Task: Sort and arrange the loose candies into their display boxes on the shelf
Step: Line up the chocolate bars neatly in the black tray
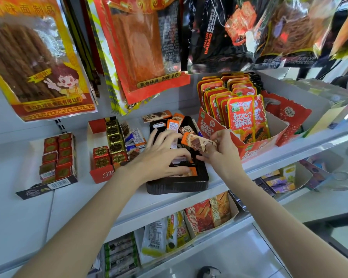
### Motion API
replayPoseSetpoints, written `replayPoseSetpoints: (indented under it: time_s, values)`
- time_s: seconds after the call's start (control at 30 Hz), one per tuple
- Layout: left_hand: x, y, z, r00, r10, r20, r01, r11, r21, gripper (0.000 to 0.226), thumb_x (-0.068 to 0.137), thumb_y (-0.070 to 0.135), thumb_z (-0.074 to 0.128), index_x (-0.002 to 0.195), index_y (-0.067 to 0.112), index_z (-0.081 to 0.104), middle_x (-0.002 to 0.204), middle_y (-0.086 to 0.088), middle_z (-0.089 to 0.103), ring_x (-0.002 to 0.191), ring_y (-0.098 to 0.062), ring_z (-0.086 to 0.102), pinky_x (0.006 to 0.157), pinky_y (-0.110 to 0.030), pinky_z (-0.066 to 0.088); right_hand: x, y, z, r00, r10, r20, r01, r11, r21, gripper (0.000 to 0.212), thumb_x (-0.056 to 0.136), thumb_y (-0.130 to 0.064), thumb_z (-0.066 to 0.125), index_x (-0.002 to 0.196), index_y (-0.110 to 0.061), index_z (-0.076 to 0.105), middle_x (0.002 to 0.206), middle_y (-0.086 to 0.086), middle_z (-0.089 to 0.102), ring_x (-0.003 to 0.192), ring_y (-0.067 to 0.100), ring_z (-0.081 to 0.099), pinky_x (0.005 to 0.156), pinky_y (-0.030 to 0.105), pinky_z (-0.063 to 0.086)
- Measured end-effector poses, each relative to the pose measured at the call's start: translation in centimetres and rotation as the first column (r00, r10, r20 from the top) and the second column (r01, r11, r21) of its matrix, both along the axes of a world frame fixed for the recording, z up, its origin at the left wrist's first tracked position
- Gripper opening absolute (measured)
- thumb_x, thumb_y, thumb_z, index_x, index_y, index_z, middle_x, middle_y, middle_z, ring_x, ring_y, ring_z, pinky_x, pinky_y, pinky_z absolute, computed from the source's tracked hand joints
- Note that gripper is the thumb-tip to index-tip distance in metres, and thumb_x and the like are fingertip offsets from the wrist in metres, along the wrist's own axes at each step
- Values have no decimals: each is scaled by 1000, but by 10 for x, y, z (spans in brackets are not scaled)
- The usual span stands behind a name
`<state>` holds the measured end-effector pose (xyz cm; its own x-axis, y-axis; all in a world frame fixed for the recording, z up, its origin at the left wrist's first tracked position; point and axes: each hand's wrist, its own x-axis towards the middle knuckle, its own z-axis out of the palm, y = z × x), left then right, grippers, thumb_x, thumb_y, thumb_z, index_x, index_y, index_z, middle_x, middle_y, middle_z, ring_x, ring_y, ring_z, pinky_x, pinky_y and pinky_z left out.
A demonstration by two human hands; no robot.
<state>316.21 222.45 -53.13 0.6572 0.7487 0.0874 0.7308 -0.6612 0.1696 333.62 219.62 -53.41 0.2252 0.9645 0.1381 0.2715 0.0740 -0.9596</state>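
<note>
A black display box (177, 185) stands on the white shelf (169, 199) in the middle, with several orange and brown wrapped candies (174, 123) loose in it. My left hand (165, 155) lies spread over the box, fingers resting on the candies inside. My right hand (221, 151) pinches an orange-and-brown wrapped candy bar (197, 142) just above the box's right side. A red display box (102, 173) of gold and red cube candies stands to the left, with loose blue and brown candies (135, 137) beside it.
A dark box of red cube candies (58, 157) sits far left. A red carton of papaya snack packets (245, 117) stands right of the black box. Large snack bags (141, 43) hang above. Lower shelves (189, 233) hold more packets.
</note>
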Motion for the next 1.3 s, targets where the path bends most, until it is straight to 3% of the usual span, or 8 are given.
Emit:
replayPoseSetpoints:
  time_s: [0.17, 0.33, 0.57, 0.73, 0.93, 1.07, 1.17, 1.3]
  values:
    - [-24, -10, 14, 985, 161, 59, -160, 987, -15, 34, 87, 49, 51, 116, 32, 56, 122, 10, 43, 121, -11, 37, 110, -35, 8, 1, -2, 6, 978, 56, 201, -60, 998, 10, 19, 94, -2, 41, 111, -3, 50, 116, 10, 39, 95, 21, 55, 62, 14, 56]
    - [-29, -29, 19, 988, 154, -10, -154, 986, -62, 35, 91, 39, 49, 122, 24, 57, 139, 5, 37, 128, -12, 34, 106, -34, 29, 1, -8, 13, 905, 91, 415, -93, 996, -16, 20, 91, -2, 46, 107, 0, 58, 113, 14, 44, 88, 24, 59, 71, 25, 57]
    - [-36, -48, 25, 993, 110, 54, -97, 974, -203, 24, 88, 36, 56, 108, 26, 63, 122, 4, 43, 115, -10, 38, 89, -20, 29, 2, -23, 21, 839, 177, 514, -186, 982, -35, 15, 86, -7, 53, 97, -5, 64, 96, 10, 52, 86, 31, 62, 78, 42, 53]
    - [-40, -50, 32, 934, 191, 301, -140, 973, -184, 17, 89, 16, 55, 103, 17, 64, 109, 3, 54, 89, -2, 52, 74, -15, 42, 7, -22, 21, 897, 76, 436, -98, 995, 27, 12, 87, -10, 57, 96, -10, 65, 89, 6, 64, 77, 13, 59, 62, 8, 43]
    - [-32, -39, 34, 828, 331, 452, -283, 943, -173, 26, 89, 9, 52, 113, 16, 61, 98, 0, 65, 87, -14, 62, 85, -33, 51, 2, -19, 29, 939, 155, 308, -150, 988, -38, 12, 88, -17, 57, 95, -15, 67, 92, 8, 68, 87, 24, 62, 76, 34, 53]
    - [-27, -37, 36, 742, 432, 513, -148, 852, -503, 36, 88, 21, 59, 123, 20, 53, 106, -1, 62, 90, -17, 65, 84, -29, 54, -5, -28, 37, 914, 402, 50, -391, 908, -151, 12, 85, -12, 61, 93, -12, 71, 103, 9, 67, 96, 20, 63, 80, 27, 52]
    - [-29, -36, 35, 736, 419, 531, -111, 849, -516, 18, 83, 14, 65, 100, 16, 65, 97, -5, 68, 85, -11, 65, 78, -15, 51, -4, -33, 37, 895, 445, -5, -439, 881, -177, 12, 83, -18, 64, 91, -18, 72, 101, 3, 68, 97, 16, 64, 81, 27, 52]
    - [-33, -42, 33, 692, 442, 571, -14, 798, -602, 24, 78, 7, 69, 101, 14, 65, 97, -3, 68, 88, -7, 64, 77, -9, 50, 1, -34, 34, 920, 391, -13, -388, 908, -157, 23, 82, -5, 63, 101, -19, 65, 108, -9, 63, 96, 15, 65, 78, 29, 56]
